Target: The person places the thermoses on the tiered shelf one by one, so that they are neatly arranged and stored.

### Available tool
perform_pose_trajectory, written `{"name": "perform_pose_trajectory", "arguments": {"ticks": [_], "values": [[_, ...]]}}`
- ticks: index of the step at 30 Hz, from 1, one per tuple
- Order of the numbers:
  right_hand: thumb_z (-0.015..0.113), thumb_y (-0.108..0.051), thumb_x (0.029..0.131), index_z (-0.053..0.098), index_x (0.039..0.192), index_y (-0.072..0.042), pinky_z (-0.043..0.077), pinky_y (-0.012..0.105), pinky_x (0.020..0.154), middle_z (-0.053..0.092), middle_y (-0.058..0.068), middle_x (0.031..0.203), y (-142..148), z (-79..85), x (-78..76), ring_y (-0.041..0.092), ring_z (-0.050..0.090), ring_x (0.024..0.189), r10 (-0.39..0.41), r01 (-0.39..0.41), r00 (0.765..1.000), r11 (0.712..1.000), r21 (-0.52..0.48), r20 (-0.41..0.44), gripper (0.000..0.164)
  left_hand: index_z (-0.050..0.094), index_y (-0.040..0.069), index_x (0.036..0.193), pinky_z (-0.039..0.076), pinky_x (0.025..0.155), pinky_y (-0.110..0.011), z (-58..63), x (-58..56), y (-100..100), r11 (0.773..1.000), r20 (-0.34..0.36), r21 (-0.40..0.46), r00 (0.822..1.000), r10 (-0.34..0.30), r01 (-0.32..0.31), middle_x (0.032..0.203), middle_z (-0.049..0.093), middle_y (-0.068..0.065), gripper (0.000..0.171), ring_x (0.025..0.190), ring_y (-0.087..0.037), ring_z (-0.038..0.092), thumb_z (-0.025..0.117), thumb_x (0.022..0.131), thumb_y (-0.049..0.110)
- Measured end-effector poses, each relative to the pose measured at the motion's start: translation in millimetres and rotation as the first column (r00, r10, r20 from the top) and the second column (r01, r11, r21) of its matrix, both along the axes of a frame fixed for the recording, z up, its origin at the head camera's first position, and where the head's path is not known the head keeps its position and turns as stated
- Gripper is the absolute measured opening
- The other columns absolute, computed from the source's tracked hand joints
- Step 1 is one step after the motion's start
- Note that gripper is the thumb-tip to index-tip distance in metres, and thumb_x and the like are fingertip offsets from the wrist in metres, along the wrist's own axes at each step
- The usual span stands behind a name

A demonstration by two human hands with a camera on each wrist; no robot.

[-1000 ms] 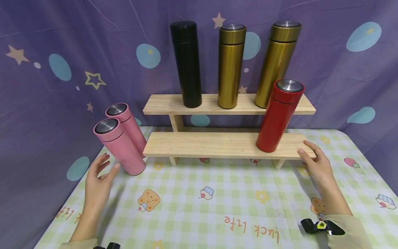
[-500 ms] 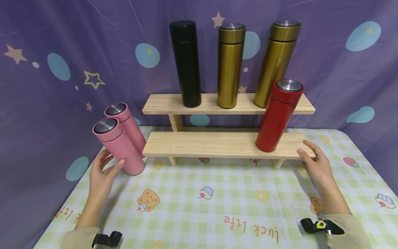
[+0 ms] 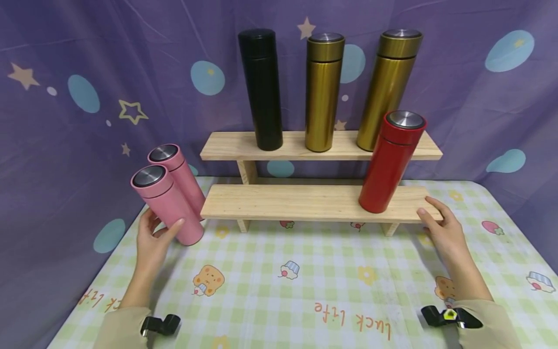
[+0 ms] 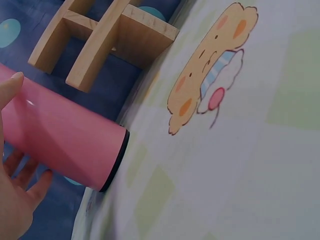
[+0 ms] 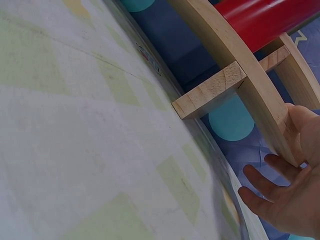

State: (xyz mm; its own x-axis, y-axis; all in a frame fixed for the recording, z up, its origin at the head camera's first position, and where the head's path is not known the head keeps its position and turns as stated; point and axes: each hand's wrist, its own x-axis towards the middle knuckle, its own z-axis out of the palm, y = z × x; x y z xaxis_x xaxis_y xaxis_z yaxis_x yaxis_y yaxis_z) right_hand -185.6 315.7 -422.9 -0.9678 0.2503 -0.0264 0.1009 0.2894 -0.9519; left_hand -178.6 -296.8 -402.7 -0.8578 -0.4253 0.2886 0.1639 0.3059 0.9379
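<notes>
Two pink thermos bottles stand upright on the table left of a two-tier wooden shelf [image 3: 283, 201]. My left hand [image 3: 152, 245] is around the nearer pink thermos [image 3: 174, 208], thumb on its front side and fingers round its far side. In the left wrist view that pink thermos [image 4: 65, 132] has its dark base at the tablecloth. The second pink thermos [image 3: 185, 179] is partly hidden behind it. My right hand [image 3: 446, 237] holds the right end of the lower board; the right wrist view shows the thumb against the board [image 5: 267, 115] and the other fingers spread below.
A red thermos [image 3: 388, 169] stands on the lower board's right part. On the upper board [image 3: 292, 145] are a black thermos [image 3: 263, 92] and two gold ones, the middle gold thermos [image 3: 322, 97] and the right gold thermos [image 3: 388, 92]. A purple curtain [image 3: 109, 48] hangs behind the checked tablecloth [image 3: 261, 300].
My left hand has moved right from beside the nearer pink thermos and closed around it. The right hand stays at the shelf end, and the bottles keep their places.
</notes>
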Motion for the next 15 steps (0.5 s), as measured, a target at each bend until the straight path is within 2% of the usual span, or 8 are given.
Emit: {"name": "perform_pose_trajectory", "arguments": {"ticks": [7,15], "values": [[0.056,-0.047,0.097,0.032,0.156,-0.028,0.047,0.009,0.077,0.036,0.023,0.140,0,0.0,-0.3,-0.007,0.051,0.091,0.003,-0.003,1.000,1.000,0.000,0.002,0.066,0.036,0.011,0.147,0.039,0.085,-0.017,-7.3,-4.0,3,1.000,-0.001,-0.016,1.000,-0.001,0.001,0.123,0.046,0.009,0.073,0.108,-0.007,0.047,0.076,0.086,0.007],[0.056,-0.047,0.098,0.032,0.156,-0.028,0.047,0.009,0.078,0.032,0.028,0.145,0,-0.4,-0.5,-0.008,0.050,0.091,0.003,-0.003,1.000,1.000,-0.008,0.004,0.066,0.035,0.013,0.148,0.039,0.087,-0.016,-12.0,-4.7,4,0.999,-0.003,-0.048,1.000,0.011,-0.011,0.127,0.045,0.006,0.072,0.110,-0.008,0.046,0.075,0.088,0.013]]}}
